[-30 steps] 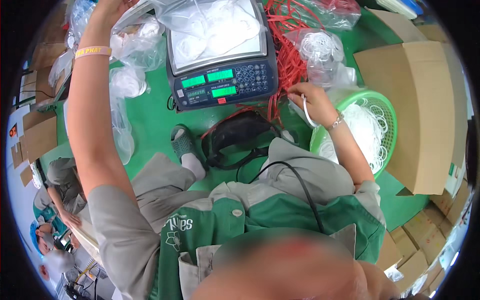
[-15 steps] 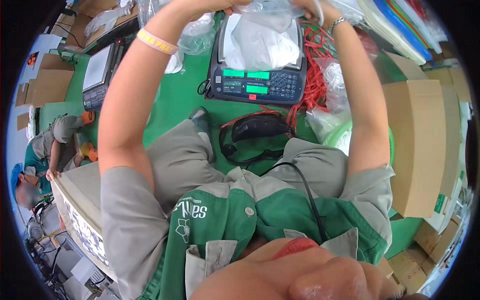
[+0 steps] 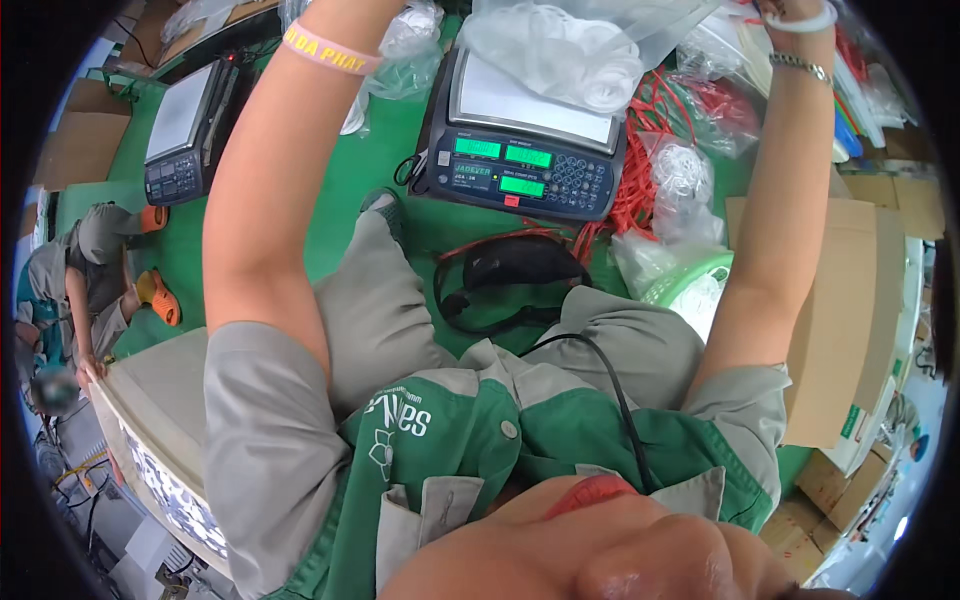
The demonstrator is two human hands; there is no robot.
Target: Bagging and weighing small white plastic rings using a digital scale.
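Note:
A clear plastic bag [image 3: 655,25] with white coiled pieces [image 3: 605,65] inside is over the digital counting scale [image 3: 520,160], covering part of its metal pan [image 3: 490,90]. Its upper end runs out of the top edge. My left forearm, with a pink wristband, reaches up past the scale, and its hand is cut off by the top edge. At the upper right, only the lower part of my right hand [image 3: 795,8] shows, beyond a metal bracelet and a white band. Its fingers are mostly out of the picture, so any hold on the bag is hidden.
Red plastic strands [image 3: 645,165] lie right of the scale, near bagged white coils [image 3: 682,175] and a green basket [image 3: 690,280]. A black pouch with a strap [image 3: 520,262] lies before me. Cardboard [image 3: 835,320] stands right. A second scale [image 3: 185,130] and a seated person are left.
My right hand has moved right and outward, away from the scale. My left hand has gone out of the top edge. The bag of white coils has shifted up and to the right.

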